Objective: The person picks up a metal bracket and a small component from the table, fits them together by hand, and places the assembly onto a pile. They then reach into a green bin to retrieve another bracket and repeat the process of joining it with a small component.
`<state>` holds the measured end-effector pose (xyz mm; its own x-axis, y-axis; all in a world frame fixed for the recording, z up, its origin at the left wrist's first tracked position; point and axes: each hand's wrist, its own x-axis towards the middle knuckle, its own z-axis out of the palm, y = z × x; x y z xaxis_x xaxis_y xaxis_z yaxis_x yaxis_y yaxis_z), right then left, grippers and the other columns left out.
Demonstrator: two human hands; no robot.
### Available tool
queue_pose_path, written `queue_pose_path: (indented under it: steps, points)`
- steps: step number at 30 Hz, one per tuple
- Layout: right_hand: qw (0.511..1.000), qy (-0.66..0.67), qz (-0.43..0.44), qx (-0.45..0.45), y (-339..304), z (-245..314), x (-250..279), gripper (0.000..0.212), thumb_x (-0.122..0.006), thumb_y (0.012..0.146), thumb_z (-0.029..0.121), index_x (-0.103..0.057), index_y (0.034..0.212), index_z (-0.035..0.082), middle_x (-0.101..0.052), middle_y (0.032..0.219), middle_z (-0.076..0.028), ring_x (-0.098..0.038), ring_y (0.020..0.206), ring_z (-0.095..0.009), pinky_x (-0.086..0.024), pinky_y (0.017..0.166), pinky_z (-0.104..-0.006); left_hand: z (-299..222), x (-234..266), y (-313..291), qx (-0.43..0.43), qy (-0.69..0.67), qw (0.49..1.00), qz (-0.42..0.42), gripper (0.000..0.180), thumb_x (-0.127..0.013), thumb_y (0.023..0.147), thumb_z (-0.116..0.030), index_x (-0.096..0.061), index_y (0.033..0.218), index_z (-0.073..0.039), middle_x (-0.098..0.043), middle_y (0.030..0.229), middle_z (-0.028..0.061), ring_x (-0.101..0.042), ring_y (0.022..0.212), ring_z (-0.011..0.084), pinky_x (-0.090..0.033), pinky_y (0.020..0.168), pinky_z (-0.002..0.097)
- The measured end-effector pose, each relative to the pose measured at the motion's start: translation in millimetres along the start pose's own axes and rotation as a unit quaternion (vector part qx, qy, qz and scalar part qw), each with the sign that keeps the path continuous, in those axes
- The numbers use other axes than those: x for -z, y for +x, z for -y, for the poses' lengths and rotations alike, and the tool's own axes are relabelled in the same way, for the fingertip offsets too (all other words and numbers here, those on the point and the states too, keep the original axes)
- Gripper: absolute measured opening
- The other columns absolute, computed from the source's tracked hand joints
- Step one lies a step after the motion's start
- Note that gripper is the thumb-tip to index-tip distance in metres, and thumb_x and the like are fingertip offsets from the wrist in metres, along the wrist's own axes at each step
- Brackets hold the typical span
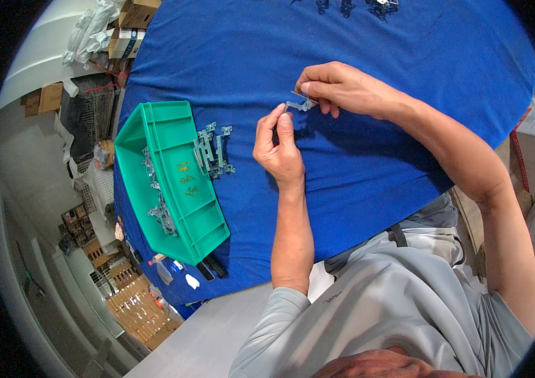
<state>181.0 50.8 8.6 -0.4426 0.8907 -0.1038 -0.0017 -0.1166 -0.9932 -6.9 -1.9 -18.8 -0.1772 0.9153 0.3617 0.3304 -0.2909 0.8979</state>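
The left hand (pixel 279 146) and right hand (pixel 340 89) both pinch a small silvery metal bracket (pixel 306 106) above the blue-covered tabletop (pixel 236 57), thumb and fingers closed on opposite ends, a grip that probably steadies it and leaves its middle in sight. Similar metal strips (pixel 206 151) lie beside the green bin (pixel 170 133), likely for easy reach; brass-coloured pieces (pixel 183 167) sit on its ribbed right side, seemingly kept apart. The bracket's long axis runs roughly left to right, one end pointing toward the left fingertips; finer tilt is unclear.
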Motion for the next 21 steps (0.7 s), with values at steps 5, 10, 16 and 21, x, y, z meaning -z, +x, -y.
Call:
queue_pose_path:
  steps: [5,10,16,21]
  points:
    - [0.998,-0.028,0.049,-0.029,1,-2,5,0.022,-0.057,0.098,0.024,-0.063,0.095,0.003,-0.058,0.077,0.0,-0.053,0.067,-0.007,-0.046,0.055,-0.0237,-9,-1,-1,-0.014,0.03,0.999,0.037,0.016,-0.065,0.094,-0.008,-0.071,0.106,0.0,-0.067,0.087,0.0031,-0.053,0.068,0.0039,-0.037,0.056,0.0187]
    - [0.989,-0.07,-0.081,0.105,3,-3,3,0.021,-0.059,0.097,0.023,-0.063,0.094,0.003,-0.056,0.073,0.002,-0.052,0.067,-0.005,-0.044,0.055,-0.0237,-10,-3,-1,-0.062,0.059,0.994,0.061,0.016,-0.062,0.096,-0.008,-0.069,0.106,0.002,-0.067,0.087,0.0054,-0.059,0.07,0.0067,-0.044,0.056,0.0196]
    - [0.994,-0.078,-0.002,0.077,0,-3,1,0.021,-0.059,0.093,0.02,-0.065,0.092,0.001,-0.064,0.069,-0.005,-0.057,0.06,-0.012,-0.046,0.056,-0.0317,-16,-7,2,0.145,-0.104,0.983,-0.034,0.018,-0.055,0.1,-0.01,-0.061,0.11,0.004,-0.068,0.087,0.0128,-0.066,0.066,0.015,-0.049,0.042,0.021]
    - [0.99,-0.113,0.011,0.081,-3,-1,-1,0.019,-0.059,0.091,0.018,-0.066,0.09,0.001,-0.067,0.072,-0.009,-0.061,0.062,-0.016,-0.048,0.057,-0.0344,-17,-7,1,0.147,-0.11,0.983,-0.025,0.018,-0.054,0.1,-0.01,-0.06,0.109,0.004,-0.067,0.087,0.013,-0.067,0.067,0.0159,-0.05,0.043,0.0215]
